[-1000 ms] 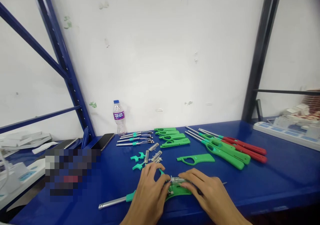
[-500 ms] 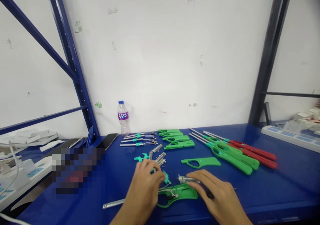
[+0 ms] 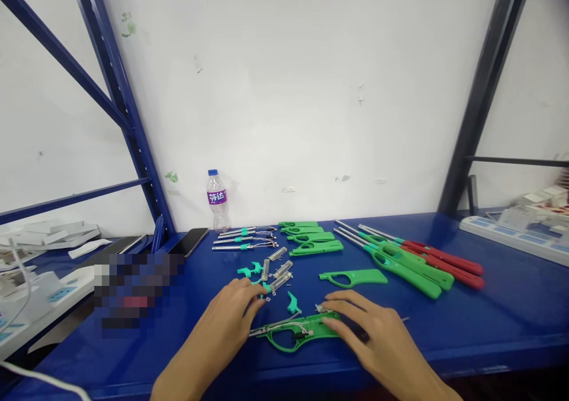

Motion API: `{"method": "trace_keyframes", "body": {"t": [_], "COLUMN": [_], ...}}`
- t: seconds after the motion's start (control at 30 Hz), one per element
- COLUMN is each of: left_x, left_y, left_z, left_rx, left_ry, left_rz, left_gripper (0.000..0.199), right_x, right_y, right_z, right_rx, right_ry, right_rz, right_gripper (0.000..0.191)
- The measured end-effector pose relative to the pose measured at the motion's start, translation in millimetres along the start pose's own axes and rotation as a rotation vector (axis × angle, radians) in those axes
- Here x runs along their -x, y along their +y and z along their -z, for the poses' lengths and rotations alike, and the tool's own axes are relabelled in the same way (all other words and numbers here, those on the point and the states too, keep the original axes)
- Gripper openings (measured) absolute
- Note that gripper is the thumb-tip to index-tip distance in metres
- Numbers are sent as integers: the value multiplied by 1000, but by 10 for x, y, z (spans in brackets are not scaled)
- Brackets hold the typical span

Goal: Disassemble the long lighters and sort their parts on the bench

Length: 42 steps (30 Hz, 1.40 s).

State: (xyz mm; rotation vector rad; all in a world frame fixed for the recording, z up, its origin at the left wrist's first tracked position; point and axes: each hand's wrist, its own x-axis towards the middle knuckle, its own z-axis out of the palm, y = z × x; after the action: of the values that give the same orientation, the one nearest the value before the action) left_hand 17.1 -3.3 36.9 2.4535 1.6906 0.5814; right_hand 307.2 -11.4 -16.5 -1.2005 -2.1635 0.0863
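My left hand [image 3: 231, 309] has its thumb and fingers drawn together beside some teal trigger pieces [image 3: 244, 271]; what lies between the fingertips is hidden. My right hand [image 3: 373, 330] grips a clear lighter fuel tank [image 3: 319, 308] above the right end of an opened green lighter shell [image 3: 284, 346]. A dark-handled screwdriver [image 3: 358, 331] is tucked under that same hand, its thin shaft poking out to the right. Wires and a metal tube lie in the shell. Just behind it rests a loose teal trigger [image 3: 292, 302].
Several clear tanks [image 3: 283, 269], metal tubes with wires [image 3: 231, 247] and green half shells [image 3: 315, 248] lie farther back. Assembled green lighters [image 3: 413, 273] and red ones [image 3: 457, 270] are at right. A bottle [image 3: 217, 202] and phone [image 3: 189, 242] stand and lie at back left.
My left hand has shifted left, off the shell to the teal pieces, uncovering the loose trigger. My right hand has brought the fuel tank lower, over the shell. The view has tilted slightly.
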Motion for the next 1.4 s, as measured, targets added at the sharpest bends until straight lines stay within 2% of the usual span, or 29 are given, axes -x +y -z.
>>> {"method": "trace_keyframes", "body": {"t": [0.07,0.13,0.3,0.53,0.8,1.03,1.2,1.3,1.4], "left_x": [110,201,252,207,172,97,54,-43,-279], "left_y": [-18,-34,-50,-154,1,31,50,-33,-201], "left_z": [63,123,153,55,112,136,241,325,451], "left_rx": [37,62,86,80,6,95,146,172,121], "left_ry": [-46,-98,-159,-13,59,50,96,191,245], "left_rz": [-15,-21,-45,-201,-257,-177,-161,-134,-63], "left_gripper": [29,41,40,37,41,31,28,28,29], "right_x": [7,8,11,16,-22,-13,-31,-38,-37], "right_y": [-56,-90,-96,-113,-126,-127,-130,-136,-147], "right_z": [48,82,92,92,118,119,120,129,141], "right_rx": [-4,3,-9,-10,-101,-98,-80,-63,-53], "right_ry": [-78,-116,-111,-89,-126,-132,-59,-40,-43], "right_rz": [43,57,66,69,8,-3,46,52,54], "right_gripper": [25,24,23,23,17,17,25,25,26]}}
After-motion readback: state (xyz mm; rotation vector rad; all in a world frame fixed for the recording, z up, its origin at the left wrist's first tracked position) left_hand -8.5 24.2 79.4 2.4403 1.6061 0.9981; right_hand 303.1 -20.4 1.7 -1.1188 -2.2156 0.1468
